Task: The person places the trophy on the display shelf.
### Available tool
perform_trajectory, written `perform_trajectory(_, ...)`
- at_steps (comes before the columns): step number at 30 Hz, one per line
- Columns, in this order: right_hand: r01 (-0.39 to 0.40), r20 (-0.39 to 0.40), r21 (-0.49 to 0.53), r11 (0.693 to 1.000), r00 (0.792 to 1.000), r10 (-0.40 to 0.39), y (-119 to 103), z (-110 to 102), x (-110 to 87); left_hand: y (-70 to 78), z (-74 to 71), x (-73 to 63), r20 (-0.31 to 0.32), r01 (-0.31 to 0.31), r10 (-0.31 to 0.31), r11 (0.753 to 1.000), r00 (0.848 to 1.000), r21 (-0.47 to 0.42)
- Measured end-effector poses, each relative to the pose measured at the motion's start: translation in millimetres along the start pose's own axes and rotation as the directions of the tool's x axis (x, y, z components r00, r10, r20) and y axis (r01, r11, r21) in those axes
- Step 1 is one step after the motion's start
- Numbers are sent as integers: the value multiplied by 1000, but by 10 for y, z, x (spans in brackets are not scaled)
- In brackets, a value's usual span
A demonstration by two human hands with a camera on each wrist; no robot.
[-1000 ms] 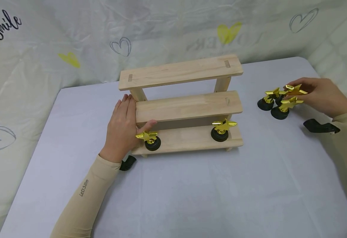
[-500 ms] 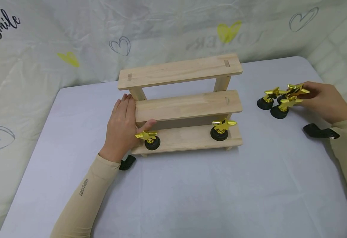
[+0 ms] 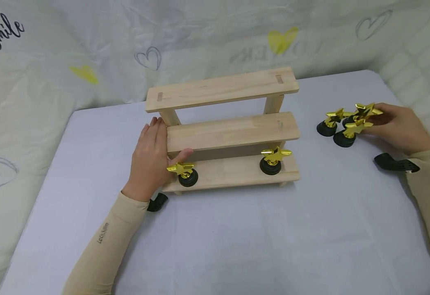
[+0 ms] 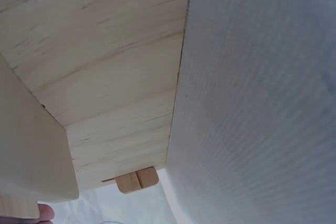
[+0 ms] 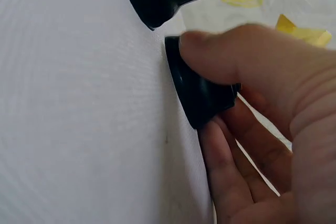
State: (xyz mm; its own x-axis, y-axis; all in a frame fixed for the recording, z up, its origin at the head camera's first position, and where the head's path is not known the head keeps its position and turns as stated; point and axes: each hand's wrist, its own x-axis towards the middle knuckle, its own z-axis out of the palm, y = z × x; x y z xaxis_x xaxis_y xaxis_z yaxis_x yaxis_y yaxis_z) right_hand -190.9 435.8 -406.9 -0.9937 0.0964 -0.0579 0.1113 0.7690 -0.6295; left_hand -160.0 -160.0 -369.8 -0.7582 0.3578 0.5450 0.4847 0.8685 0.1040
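A three-tier wooden rack (image 3: 233, 131) stands on the white table. My left hand (image 3: 149, 157) lies with straight fingers along its left side, thumb reaching over the front by the lowest shelf. On that shelf are two gold star trophies with round black bases, one at the left end (image 3: 187, 176) and one at the right end (image 3: 271, 164). To the right of the rack, three more stand in a cluster. My right hand (image 3: 403, 125) pinches the rear right star trophy (image 3: 366, 110) of these; in the right wrist view thumb and fingers are on its black base (image 5: 202, 90).
Close to the held trophy stand the other two of the cluster, a left one (image 3: 327, 128) and a front one (image 3: 345, 138). A printed cloth backdrop (image 3: 207, 37) hangs behind the table (image 3: 237, 237). Black camera mounts (image 3: 395, 163) stick out from both wrists.
My right hand has come down slightly around the rear trophy, whose star has shifted a little among the cluster. My left hand and the rack have stayed in place.
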Motion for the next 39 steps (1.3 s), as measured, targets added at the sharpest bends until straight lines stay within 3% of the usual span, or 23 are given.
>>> perform_trajectory(8,0,-69,92,996,998,6,-47,23,26,-24,-21,0,-15,-7,7,1000,1000,11)
perform_trajectory(13,-37,-109,183,982,992,58,-101,72,24,-38,-36,-9,-18,-2,2,1000,1000,9)
perform_trajectory(23,-79,-143,236,969,983,115,-120,107,15,-31,-60,-39,-11,15,-15,1000,1000,13)
perform_trajectory(39,-27,-178,292,956,981,82,-162,99,-1,-29,-60,-40,2,22,-22,1000,1000,18)
